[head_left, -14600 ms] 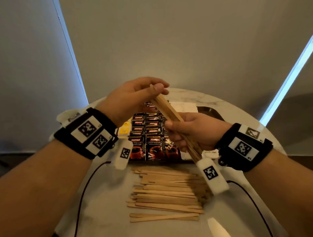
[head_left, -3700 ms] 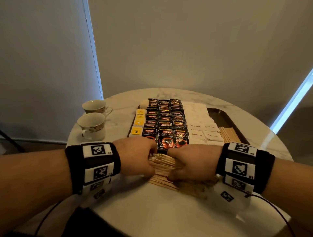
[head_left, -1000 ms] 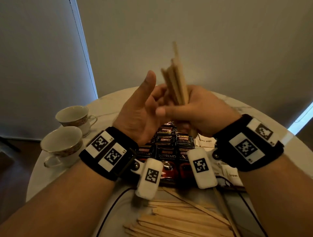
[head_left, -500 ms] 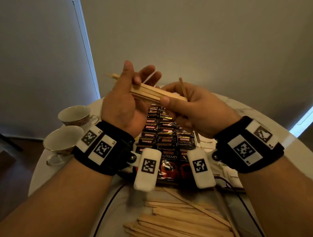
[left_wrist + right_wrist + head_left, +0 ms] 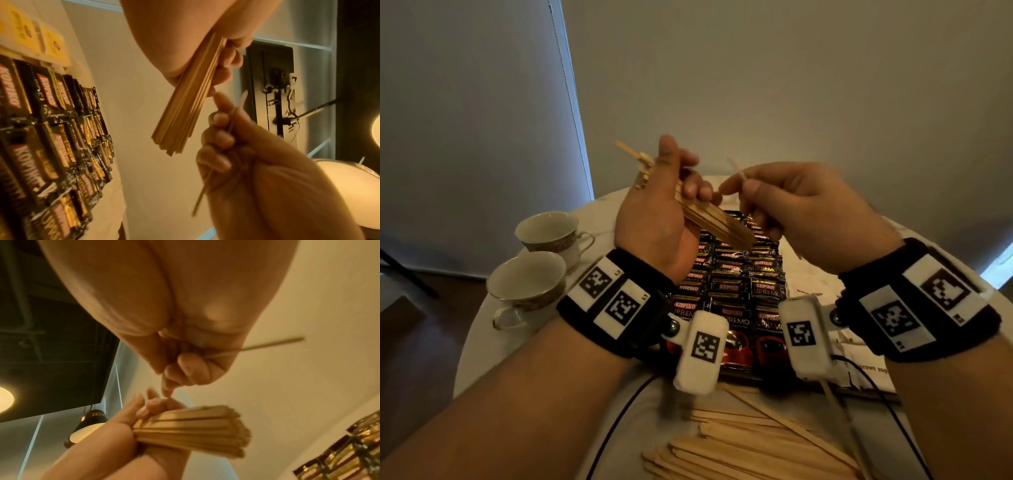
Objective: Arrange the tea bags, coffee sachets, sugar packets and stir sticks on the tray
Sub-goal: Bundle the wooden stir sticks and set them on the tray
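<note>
A bundle of stir sticks (image 5: 709, 216) is clamped in the left hand (image 5: 654, 219) above the coffee sachets (image 5: 732, 284). 1 single stick (image 5: 222, 142) is pinched in the right hand (image 5: 804, 212); it should be slid in flush, ends aligned, before traying.

Plain grey wall (image 5: 791, 85), round white marble table (image 5: 482, 342), lit pendant lamp (image 5: 86, 430)

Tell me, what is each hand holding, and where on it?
The left hand grips a bundle of stir sticks near one end. The right hand grips a single stick around its middle.
</note>
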The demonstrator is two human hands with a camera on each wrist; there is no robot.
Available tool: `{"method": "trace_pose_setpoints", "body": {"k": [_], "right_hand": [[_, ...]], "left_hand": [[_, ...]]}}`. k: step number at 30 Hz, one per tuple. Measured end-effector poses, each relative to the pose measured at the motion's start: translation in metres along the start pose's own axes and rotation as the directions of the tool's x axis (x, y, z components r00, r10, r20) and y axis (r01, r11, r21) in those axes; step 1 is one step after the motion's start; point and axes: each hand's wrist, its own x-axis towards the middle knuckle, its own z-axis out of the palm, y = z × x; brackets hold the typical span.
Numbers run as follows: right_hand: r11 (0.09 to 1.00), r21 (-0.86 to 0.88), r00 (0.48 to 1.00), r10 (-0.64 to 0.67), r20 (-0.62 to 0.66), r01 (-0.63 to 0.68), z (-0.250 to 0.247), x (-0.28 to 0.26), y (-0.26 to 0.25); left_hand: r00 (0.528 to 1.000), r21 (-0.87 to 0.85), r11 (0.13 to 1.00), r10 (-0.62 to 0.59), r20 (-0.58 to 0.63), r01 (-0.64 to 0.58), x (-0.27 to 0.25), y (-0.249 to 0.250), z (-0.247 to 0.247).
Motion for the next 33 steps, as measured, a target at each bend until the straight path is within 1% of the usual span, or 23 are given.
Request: {"method": "trace_pose_setpoints", "body": {"k": [2, 4, 6, 8, 11, 13, 15, 16, 17, 18, 19, 20, 21, 23, 25, 27, 29, 30, 31, 33], "right_hand": [[0.997, -0.018, 0.996, -0.072, -0.055, 0.071, 0.003, -0.003, -0.005], [0.997, 0.033, 0.99, -0.067, -0.122, 0.072, 0.005, -0.004, -0.007], [0.995, 0.078, 0.988, -0.05, -0.143, 0.062, 0.005, -0.005, -0.007], [0.995, 0.074, 0.991, -0.058, -0.124, 0.068, 0.006, -0.006, -0.008], [0.997, 0.056, 0.993, -0.045, -0.109, 0.051, 0.008, -0.006, -0.008], [0.999, 0.04, 0.991, 0.021, -0.128, -0.016, 0.008, -0.003, -0.002], [0.996, -0.005, 0.991, 0.09, -0.094, -0.091, 0.011, 0.0, 0.006], [0.992, 0.014, 0.991, 0.122, -0.051, -0.122, 0.014, 0.0, 0.008], [0.982, 0.104, 0.988, 0.157, -0.007, -0.155, 0.019, 0.0, 0.01], [0.949, 0.245, 0.98, 0.194, 0.036, -0.197, 0.023, 0.0, 0.01], [0.89, 0.389, 0.972, 0.224, 0.078, -0.236, 0.027, 0.0, 0.009], [0.832, 0.491, 0.966, 0.239, 0.104, -0.259, 0.029, 0.0, 0.007], [0.794, 0.548, 0.963, 0.249, 0.103, -0.264, 0.031, 0.0, 0.007], [0.761, 0.601, 0.963, 0.264, 0.058, -0.245, 0.032, 0.0, 0.008], [0.736, 0.637, 0.964, 0.264, 0.041, -0.229, 0.032, 0.001, 0.011], [0.679, 0.687, 0.953, 0.297, 0.067, -0.259, 0.032, 0.002, 0.013], [0.612, 0.729, 0.937, 0.329, 0.12, -0.308, 0.03, 0.001, 0.01], [0.612, 0.727, 0.941, 0.308, 0.144, -0.312, 0.03, 0.001, 0.009], [0.648, 0.704, 0.953, 0.258, 0.156, -0.291, 0.03, 0.0, 0.01], [0.773, 0.602, 0.979, 0.155, 0.129, -0.201, 0.032, 0.0, 0.011]], "left_hand": [[0.998, 0.058, 0.998, 0.017, 0.055, -0.02, -0.003, -0.003, 0.001], [0.993, 0.094, 0.995, 0.026, 0.112, -0.036, -0.005, -0.004, 0.0], [0.989, 0.146, 0.988, 0.025, 0.144, -0.047, -0.006, -0.006, 0.0], [0.991, 0.19, 0.98, 0.038, 0.13, -0.062, -0.008, -0.006, 0.002], [0.994, 0.189, 0.98, 0.05, 0.097, -0.067, -0.009, -0.003, 0.002], [0.998, 0.144, 0.988, 0.05, 0.048, -0.056, -0.003, 0.002, -0.002], [0.999, 0.059, 0.998, 0.039, -0.001, -0.039, 0.002, 0.007, -0.006], [0.999, 0.019, 0.999, 0.03, -0.02, -0.03, 0.003, 0.009, -0.006], [0.999, -0.011, 1.0, 0.02, -0.034, -0.021, 0.003, 0.011, -0.006], [0.999, -0.036, 0.999, 0.011, -0.042, -0.013, 0.002, 0.012, -0.004], [0.999, -0.055, 0.998, 0.008, -0.041, -0.01, 0.001, 0.013, -0.003], [0.999, -0.067, 0.998, 0.009, -0.037, -0.011, 0.001, 0.012, -0.002], [1.0, -0.076, 0.997, 0.011, -0.027, -0.013, 0.0, 0.012, -0.001], [1.0, -0.095, 0.995, 0.0, -0.014, -0.001, -0.003, 0.011, 0.002], [1.0, -0.102, 0.995, -0.007, -0.01, 0.006, -0.006, 0.009, 0.006], [1.0, -0.122, 0.992, 0.021, -0.023, -0.023, -0.01, 0.009, 0.011], [0.997, -0.111, 0.992, 0.055, -0.055, -0.061, -0.011, 0.01, 0.013], [0.994, -0.082, 0.993, 0.074, -0.078, -0.081, -0.011, 0.011, 0.013], [0.99, -0.051, 0.994, 0.093, -0.104, -0.098, -0.01, 0.012, 0.012], [0.983, -0.007, 0.994, 0.106, -0.148, -0.108, -0.007, 0.015, 0.012]]}}
